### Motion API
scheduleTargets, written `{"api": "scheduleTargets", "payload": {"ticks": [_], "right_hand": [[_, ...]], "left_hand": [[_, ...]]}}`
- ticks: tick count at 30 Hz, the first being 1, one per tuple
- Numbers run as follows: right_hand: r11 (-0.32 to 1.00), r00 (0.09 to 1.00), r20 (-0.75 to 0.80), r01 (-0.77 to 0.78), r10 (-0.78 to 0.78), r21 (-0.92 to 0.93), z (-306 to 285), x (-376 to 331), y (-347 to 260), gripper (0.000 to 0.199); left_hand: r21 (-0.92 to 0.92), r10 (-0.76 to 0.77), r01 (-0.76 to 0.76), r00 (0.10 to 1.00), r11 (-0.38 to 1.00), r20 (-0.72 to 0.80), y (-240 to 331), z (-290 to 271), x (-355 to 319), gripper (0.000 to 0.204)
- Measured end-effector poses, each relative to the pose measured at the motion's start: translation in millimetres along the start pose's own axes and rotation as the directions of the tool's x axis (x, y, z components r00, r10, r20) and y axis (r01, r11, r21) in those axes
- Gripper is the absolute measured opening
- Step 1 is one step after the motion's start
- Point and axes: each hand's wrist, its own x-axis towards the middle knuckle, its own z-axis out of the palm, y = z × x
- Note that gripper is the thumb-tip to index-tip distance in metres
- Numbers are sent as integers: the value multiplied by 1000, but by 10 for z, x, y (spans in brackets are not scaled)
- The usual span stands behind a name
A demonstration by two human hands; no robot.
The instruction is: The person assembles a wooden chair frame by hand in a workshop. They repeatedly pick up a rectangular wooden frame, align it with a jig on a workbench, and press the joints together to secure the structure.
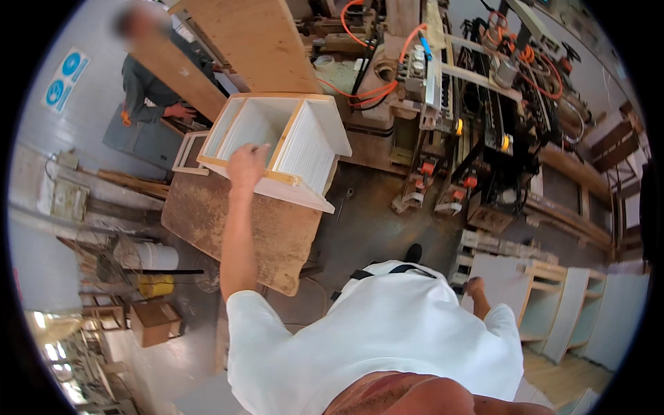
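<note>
My left hand (246,166) is stretched out ahead and grips the near edge of a white cabinet box (304,149) with raw wooden edges. The box has two open compartments and rests tilted on a brown board table (228,228). My right hand (474,286) hangs low at my right side, fingers curled, close to a white panel (501,280) of another cabinet; whether it touches the panel is unclear. My white shirt fills the lower middle of the view.
Another person (149,83) in a grey shirt stands at the back left holding a long wooden board (181,72). A large machine (477,104) with orange hoses stands at the back right. White cabinet parts (588,311) line the right. Buckets and a cardboard box (153,321) sit left.
</note>
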Motion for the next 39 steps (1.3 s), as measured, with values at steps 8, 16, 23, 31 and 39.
{"api": "scheduleTargets", "payload": {"ticks": [8,16,23,31,39], "right_hand": [[300,953,-41,-53,299,952,-1593,-33,-911,35],[531,938,-260,103,230,841,-1581,-446,-699,36],[542,808,-451,201,378,816,-2311,-1443,-259,34],[861,204,-859,110,469,496,-3477,-3438,490,42],[334,-187,-709,-782,680,526,-3250,-5744,544,54]], "left_hand": [[121,-13,-13,976,993,216,289,553,131,40],[97,8,-30,976,995,216,351,640,216,35],[57,186,-177,925,983,-332,870,782,-45,60],[-829,551,-152,808,539,210,3472,1984,-2159,26],[-873,875,-64,56,484,481,4542,2186,-4227,30]]}}
